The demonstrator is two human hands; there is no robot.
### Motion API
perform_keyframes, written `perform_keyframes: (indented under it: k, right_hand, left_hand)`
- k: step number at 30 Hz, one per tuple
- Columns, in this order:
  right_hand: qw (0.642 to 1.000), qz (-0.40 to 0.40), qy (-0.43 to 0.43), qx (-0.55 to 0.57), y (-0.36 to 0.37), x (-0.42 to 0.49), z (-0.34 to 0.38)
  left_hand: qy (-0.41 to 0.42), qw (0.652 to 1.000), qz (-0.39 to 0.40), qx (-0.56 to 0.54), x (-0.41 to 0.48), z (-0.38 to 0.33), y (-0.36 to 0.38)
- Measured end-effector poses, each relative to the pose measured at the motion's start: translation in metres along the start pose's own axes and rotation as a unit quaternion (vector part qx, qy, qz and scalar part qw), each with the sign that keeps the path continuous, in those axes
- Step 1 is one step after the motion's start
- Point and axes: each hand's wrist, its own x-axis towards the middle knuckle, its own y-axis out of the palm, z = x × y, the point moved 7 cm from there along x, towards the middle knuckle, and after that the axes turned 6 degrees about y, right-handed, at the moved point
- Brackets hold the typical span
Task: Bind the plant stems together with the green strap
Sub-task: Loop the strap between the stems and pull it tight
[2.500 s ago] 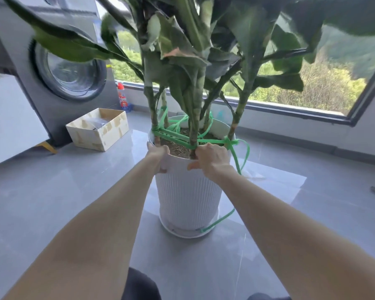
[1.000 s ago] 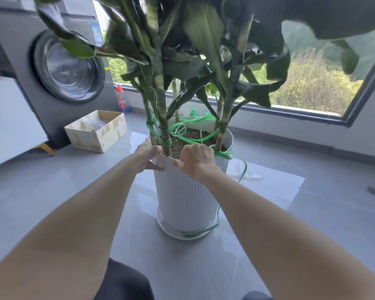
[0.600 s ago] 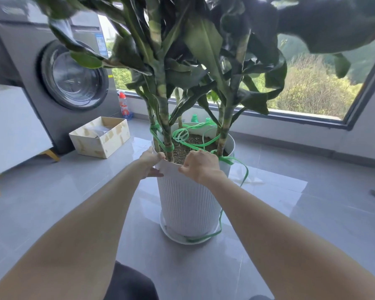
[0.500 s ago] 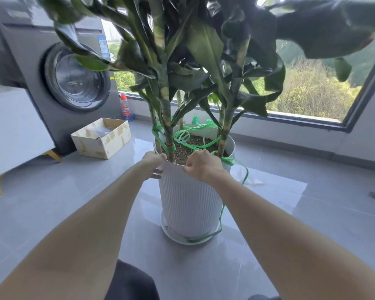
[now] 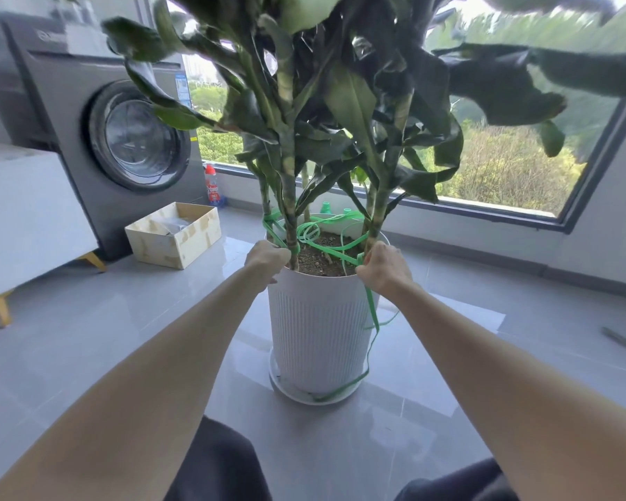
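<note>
Left hand [image 5: 266, 258]: fingers curled over the near-left rim of the pot [image 5: 315, 338], thumb on the outer wall. It grips the rim just beside the base of the left stem [image 5: 289, 211].
Right hand [image 5: 384, 269]: fingers curled shut over the near-right rim, gripping it by the foot of the right stem [image 5: 376, 218]. The strap runs in under this hand and comes out below it; I cannot tell if it is pinched too.
Strap [image 5: 326, 249]: flat, narrow, bright green. It is wound round the left stem low down, then crosses over the soil [image 5: 318, 263] in slack loops to the right stem. A loose tail hangs down the pot's right side and curls onto the saucer [image 5: 286, 390].
Stems: several upright, mottled green and yellow canes standing apart in the soil, with dark broad leaves above.
Pot: tall, white, ribbed, standing in the saucer on the grey floor [image 5: 123, 338], between the two forearms.
Around: a washer [image 5: 123, 139] at back left, an open box [image 5: 174, 233] before it, a bottle [image 5: 212, 186] by the window [image 5: 503, 168].
</note>
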Motion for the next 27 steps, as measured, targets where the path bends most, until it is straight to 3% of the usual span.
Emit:
perform_keyframes:
  k: [6,10,13,17,27]
  right_hand:
    - [0.964,0.195,0.115,0.137,0.026,-0.002,-0.008]
    - [0.942,0.252,0.12,0.188,0.04,0.0,-0.005]
    - [0.953,0.207,0.094,0.199,0.031,0.003,0.002]
    - [0.994,0.088,-0.02,0.061,0.002,0.008,0.016]
    - [0.983,0.017,-0.144,0.11,-0.048,0.0,0.025]
  left_hand:
    - [0.001,1.0,0.014,0.009,-0.006,-0.002,-0.004]
    - [-0.01,1.0,0.02,0.004,-0.007,0.001,-0.005]
    - [-0.01,1.0,0.021,0.006,-0.008,0.001,-0.005]
    - [-0.001,0.999,0.032,-0.008,-0.009,-0.002,-0.003]
    - [0.013,0.998,0.051,-0.044,-0.017,-0.015,0.001]
